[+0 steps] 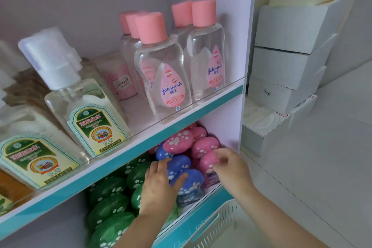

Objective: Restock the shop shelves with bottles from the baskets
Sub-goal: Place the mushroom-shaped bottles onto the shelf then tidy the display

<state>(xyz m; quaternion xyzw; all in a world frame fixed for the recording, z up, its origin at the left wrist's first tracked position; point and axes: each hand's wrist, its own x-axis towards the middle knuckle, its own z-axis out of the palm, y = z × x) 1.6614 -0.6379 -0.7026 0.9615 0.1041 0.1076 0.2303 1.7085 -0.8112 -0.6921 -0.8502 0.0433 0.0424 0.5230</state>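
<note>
Blue bottle sits under the left hand, fingers spread; right hand pinches a pink bottle. Seat both upright, snug.

You have five pink-capped clear bottles, two green-labelled pump bottles and one basket.

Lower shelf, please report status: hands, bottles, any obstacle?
Left hand resting on blue-capped bottle, fingers spread. Right hand pinching pink-capped bottle. Lower shelf crowded with green-capped bottles. Basket below, contents unseen.
</note>
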